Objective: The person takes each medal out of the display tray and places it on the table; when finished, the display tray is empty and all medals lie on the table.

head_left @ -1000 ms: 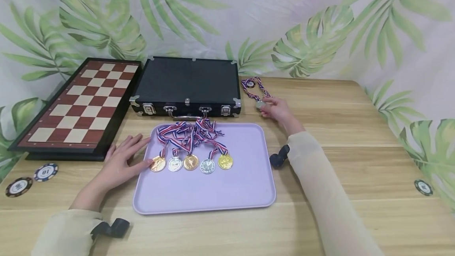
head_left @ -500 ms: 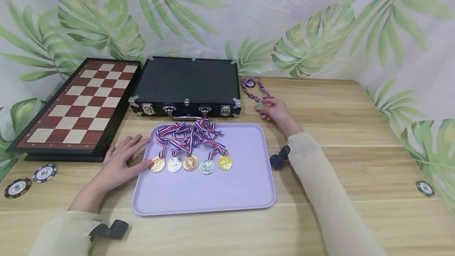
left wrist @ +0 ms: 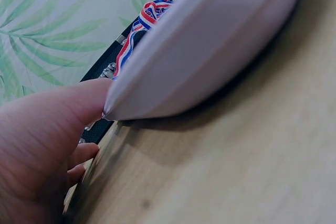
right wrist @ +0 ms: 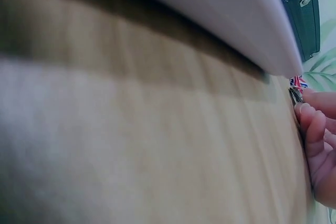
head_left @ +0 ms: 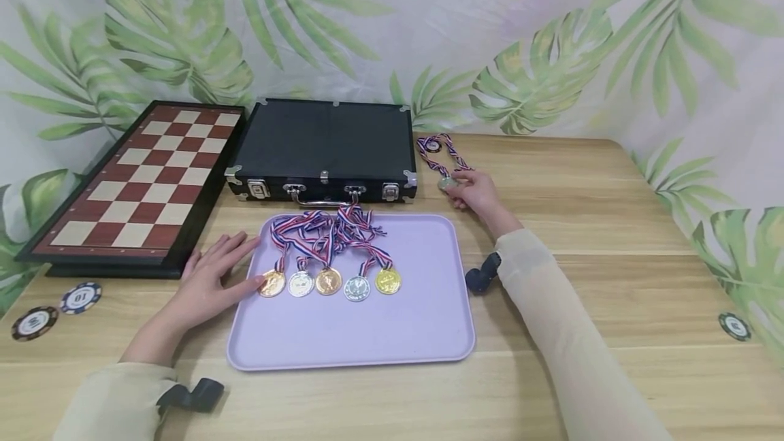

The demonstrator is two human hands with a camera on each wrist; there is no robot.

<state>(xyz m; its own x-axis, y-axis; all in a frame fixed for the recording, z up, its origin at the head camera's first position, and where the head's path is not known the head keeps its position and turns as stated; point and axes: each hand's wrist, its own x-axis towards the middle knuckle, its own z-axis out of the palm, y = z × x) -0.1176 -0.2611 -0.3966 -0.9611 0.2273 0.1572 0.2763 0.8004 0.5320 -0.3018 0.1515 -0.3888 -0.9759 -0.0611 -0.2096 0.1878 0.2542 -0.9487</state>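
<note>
On the wooden table a lilac tray (head_left: pixel 349 332) bears several medals in a row, their striped ribbons (head_left: pixel 331 230) tangled at its back. My left hand (head_left: pixel 208 283) lies spread at the tray's left edge. Its thumb touches the rim and reaches the leftmost, copper-gold medal (head_left: pixel 273 284); in the left wrist view the tray hides the thumb's tip. Behind the tray's right back corner, my right hand (head_left: pixel 479 194) pinches the edge of a silver-looking medal (head_left: pixel 447 184). That medal's ribbon (head_left: pixel 422 154) is laid out in a loop behind it.
A black case (head_left: pixel 324 138) with metal corners stands behind the tray, a chessboard box (head_left: pixel 141 182) to its left. Poker chips lie about: a blue one (head_left: pixel 80 298) and a black one (head_left: pixel 35 323) at left, a green one (head_left: pixel 734 326) at far right, another (head_left: pixel 433 146) inside the ribbon loop.
The right hand's fingers and the medal they hold have shifted very slightly, and more of the medal's face shows. My left hand and the medals on the tray stay where they were.
</note>
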